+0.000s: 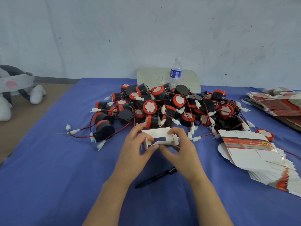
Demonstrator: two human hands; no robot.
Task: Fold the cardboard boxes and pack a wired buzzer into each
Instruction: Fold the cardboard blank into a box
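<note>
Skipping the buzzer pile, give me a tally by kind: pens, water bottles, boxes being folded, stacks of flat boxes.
Pen: 1
Water bottle: 1
Half-folded box: 1
Flat-box stacks: 2, near stack, far stack
Total: 5

A black pen [156,177] lay on the blue cloth [48,160]; 1 water bottle [175,74] stood upright behind, a plush toy [16,92] far left.

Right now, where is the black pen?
In the head view the black pen lies on the blue cloth near the centre, just below the right hand, nearer the person.
</note>
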